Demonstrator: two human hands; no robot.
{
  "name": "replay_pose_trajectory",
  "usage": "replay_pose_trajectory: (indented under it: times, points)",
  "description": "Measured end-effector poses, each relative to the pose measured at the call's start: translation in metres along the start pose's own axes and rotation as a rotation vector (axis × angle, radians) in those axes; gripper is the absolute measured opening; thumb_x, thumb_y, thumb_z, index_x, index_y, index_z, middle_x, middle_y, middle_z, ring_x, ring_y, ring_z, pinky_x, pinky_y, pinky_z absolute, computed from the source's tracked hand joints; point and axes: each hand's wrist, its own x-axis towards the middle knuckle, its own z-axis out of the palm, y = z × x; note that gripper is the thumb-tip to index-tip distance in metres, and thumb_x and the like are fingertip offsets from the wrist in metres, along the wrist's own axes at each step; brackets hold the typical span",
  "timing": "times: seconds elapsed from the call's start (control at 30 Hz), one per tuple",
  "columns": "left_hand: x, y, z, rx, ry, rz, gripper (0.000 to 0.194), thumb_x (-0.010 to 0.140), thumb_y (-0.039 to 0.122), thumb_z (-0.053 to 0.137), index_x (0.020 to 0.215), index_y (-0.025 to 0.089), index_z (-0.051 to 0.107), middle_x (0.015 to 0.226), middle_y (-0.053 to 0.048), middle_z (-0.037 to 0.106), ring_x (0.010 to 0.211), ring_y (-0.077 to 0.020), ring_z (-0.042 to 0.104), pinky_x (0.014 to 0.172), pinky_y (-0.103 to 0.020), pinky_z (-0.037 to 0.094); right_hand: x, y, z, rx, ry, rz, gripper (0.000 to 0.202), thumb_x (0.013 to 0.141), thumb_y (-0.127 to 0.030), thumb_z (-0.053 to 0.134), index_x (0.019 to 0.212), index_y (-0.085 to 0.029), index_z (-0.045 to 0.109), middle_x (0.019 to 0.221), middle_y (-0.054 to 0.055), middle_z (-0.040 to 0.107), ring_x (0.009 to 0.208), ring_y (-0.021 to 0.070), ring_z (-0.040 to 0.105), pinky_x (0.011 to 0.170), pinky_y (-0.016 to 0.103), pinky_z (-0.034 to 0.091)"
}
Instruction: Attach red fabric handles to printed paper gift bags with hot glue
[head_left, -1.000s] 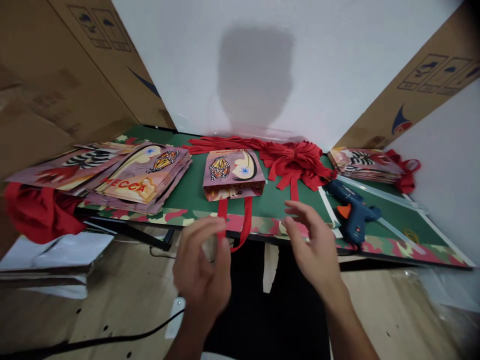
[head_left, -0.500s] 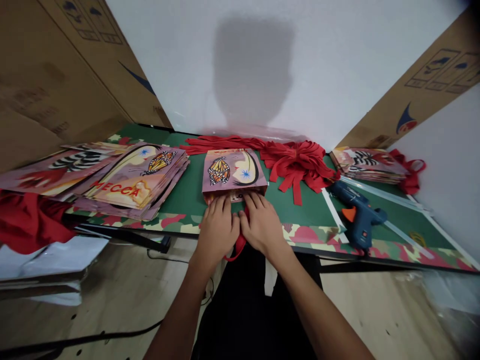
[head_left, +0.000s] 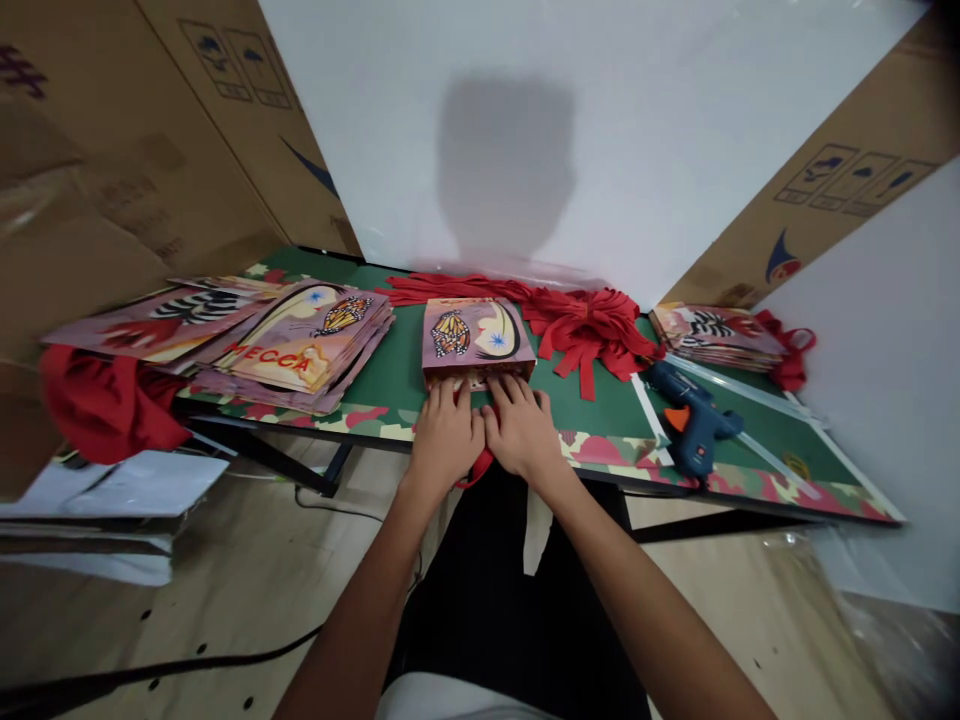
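Note:
A purple paper bag (head_left: 480, 335) printed with a butterfly and a face lies on the green table, its mouth towards me. At the mouth, my left hand (head_left: 445, 430) has its fingers over the lower rim, pressing on the inside. My right hand (head_left: 523, 425) does the same just beside it, and the two thumbs almost meet. From under the thumbs a red ribbon handle (head_left: 480, 466) loops down past the table edge. My fingertips are partly hidden inside the bag.
Left lies a stack of printed bags (head_left: 300, 345) with red ribbon (head_left: 105, 405) hanging off the edge. Behind are red ribbon strips (head_left: 592, 330). Right are a blue glue gun (head_left: 697, 420), clear glue sticks (head_left: 776, 462) and another bag stack (head_left: 716, 338). Cardboard (head_left: 195, 150) and white panels stand around.
My view has shifted slightly, so the table sits a little differently in the picture. Both hands stay at the bag's mouth, with the fingers pressed at almost the same place.

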Motion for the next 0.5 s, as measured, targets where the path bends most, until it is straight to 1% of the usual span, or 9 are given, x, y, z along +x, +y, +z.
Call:
replay_pose_trajectory:
  times: [0.1, 0.17, 0.27, 0.37, 0.5]
  points:
    - [0.000, -0.005, -0.001, -0.006, -0.018, 0.020, 0.055, 0.101, 0.024, 0.051, 0.152, 0.007, 0.059, 0.152, -0.024, 0.062, 0.143, -0.0395, 0.058, 0.122, -0.054, 0.048, 0.000, 0.000, 0.000, 0.008, -0.007, 0.006, 0.058, 0.112, -0.035, 0.044, 0.164, -0.012, 0.053, 0.170, 0.017, 0.053, 0.156, 0.0333, 0.045, 0.125, 0.053, 0.035]
    - [0.000, -0.007, -0.002, -0.009, -0.039, 0.038, 0.056, 0.100, 0.022, 0.050, 0.153, 0.009, 0.059, 0.157, -0.022, 0.062, 0.147, -0.0378, 0.056, 0.123, -0.053, 0.046, 0.002, 0.000, 0.000, 0.012, -0.022, -0.023, 0.057, 0.113, -0.033, 0.040, 0.165, -0.012, 0.052, 0.172, 0.016, 0.051, 0.159, 0.0331, 0.042, 0.128, 0.057, 0.031]
    - [0.001, -0.008, -0.002, -0.012, -0.068, 0.056, 0.056, 0.100, 0.020, 0.046, 0.153, 0.010, 0.059, 0.161, -0.020, 0.061, 0.153, -0.0354, 0.054, 0.127, -0.054, 0.043, 0.005, 0.002, 0.001, 0.017, -0.054, -0.088, 0.057, 0.113, -0.029, 0.036, 0.167, -0.016, 0.049, 0.175, 0.013, 0.048, 0.161, 0.0302, 0.040, 0.131, 0.064, 0.023]
    - [0.004, -0.009, -0.002, -0.015, -0.085, 0.060, 0.056, 0.100, 0.020, 0.044, 0.152, 0.009, 0.060, 0.161, -0.021, 0.061, 0.154, -0.0347, 0.053, 0.127, -0.054, 0.042, 0.008, 0.004, 0.002, 0.024, -0.074, -0.130, 0.058, 0.112, -0.028, 0.037, 0.168, -0.017, 0.049, 0.175, 0.012, 0.047, 0.161, 0.0286, 0.041, 0.131, 0.065, 0.025]
    - [0.010, -0.012, -0.002, -0.022, -0.096, 0.057, 0.053, 0.101, 0.022, 0.045, 0.149, 0.011, 0.063, 0.159, -0.021, 0.063, 0.150, -0.0351, 0.056, 0.123, -0.055, 0.046, 0.008, 0.006, 0.000, 0.034, -0.095, -0.161, 0.059, 0.112, -0.028, 0.036, 0.169, -0.016, 0.048, 0.176, 0.013, 0.044, 0.163, 0.0289, 0.038, 0.131, 0.065, 0.026]
